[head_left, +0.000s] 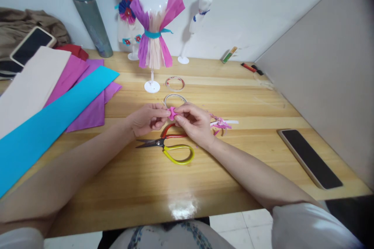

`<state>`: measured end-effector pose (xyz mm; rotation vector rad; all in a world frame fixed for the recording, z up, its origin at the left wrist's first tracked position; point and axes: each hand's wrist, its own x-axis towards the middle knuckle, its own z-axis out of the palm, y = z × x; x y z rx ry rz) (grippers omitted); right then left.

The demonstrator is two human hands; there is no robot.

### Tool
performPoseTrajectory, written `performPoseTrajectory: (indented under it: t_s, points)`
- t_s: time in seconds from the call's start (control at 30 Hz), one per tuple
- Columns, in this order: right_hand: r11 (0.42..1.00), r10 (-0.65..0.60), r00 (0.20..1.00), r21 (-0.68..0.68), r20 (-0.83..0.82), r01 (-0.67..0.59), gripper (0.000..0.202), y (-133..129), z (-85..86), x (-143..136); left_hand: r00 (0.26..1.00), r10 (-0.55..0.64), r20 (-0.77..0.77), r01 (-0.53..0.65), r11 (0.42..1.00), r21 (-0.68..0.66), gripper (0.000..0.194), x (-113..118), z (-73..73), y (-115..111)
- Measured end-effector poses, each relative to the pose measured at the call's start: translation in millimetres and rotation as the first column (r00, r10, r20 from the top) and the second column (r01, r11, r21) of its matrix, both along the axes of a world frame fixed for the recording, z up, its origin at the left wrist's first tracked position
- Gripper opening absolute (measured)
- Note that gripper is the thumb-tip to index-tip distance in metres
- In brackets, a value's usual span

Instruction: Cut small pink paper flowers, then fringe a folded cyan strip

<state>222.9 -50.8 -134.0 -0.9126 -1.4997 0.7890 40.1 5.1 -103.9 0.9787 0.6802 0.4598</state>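
A small piece of pink crepe paper (172,114) is pinched between my two hands above the table. My left hand (150,118) grips its left side with thumb and fingertips. On the other side, my right hand (195,121) holds it the same way, fingers closed. Under my hands lie scissors (159,143) with one red and one yellow handle, blades parted and pointing left; my right hand hides part of the red handle. Pink paper scraps (221,123) lie just right of my right hand. Behind my fingers is a roll of tape (175,100), partly covered.
A dress form in pink and purple paper (153,39) stands behind a second tape roll (175,83). Folded blue paper (58,113) and other sheets cover the left side. A phone (311,159) lies right; a flask (90,15) stands at the back.
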Motion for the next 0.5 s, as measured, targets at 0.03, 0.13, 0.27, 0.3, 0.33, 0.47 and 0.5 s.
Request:
performPoseTrajectory:
  t_s: [0.03,0.13,0.27,0.3,0.33,0.47,0.5]
  points:
    - [0.999,0.006,0.999,-0.034,-0.039,-0.007,0.014,0,0.2,0,1.0,0.005,0.0,-0.005,1.0,0.006,0.026,0,0.6,0]
    - [0.985,-0.008,0.986,-0.172,-0.165,-0.021,0.031,0,1.1,0,0.999,0.035,-0.003,-0.035,0.999,0.04,0.026,1,2.7,-2]
    - [0.95,-0.021,0.981,-0.309,-0.194,-0.041,0.044,0,5.5,-2,0.995,0.095,-0.028,-0.091,0.989,0.112,0.027,4,4.1,-4]
    - [0.943,-0.015,0.982,-0.329,-0.187,-0.049,0.045,0,7.0,-4,0.993,0.11,-0.037,-0.104,0.987,0.124,0.025,4,3.7,-4]
    - [0.937,-0.009,0.983,-0.345,-0.185,-0.056,0.046,-1,8.5,-5,0.991,0.123,-0.047,-0.116,0.984,0.132,0.024,5,2.9,-4]
    - [0.916,-0.013,0.976,-0.394,-0.219,-0.077,0.046,-2,12.0,-9,0.977,0.196,-0.082,-0.176,0.963,0.204,0.015,6,-1.6,-4]
    - [0.911,-0.016,0.973,-0.405,-0.23,-0.081,0.046,-2,12.5,-10,0.972,0.215,-0.093,-0.188,0.953,0.236,0.013,6,-2.4,-4]
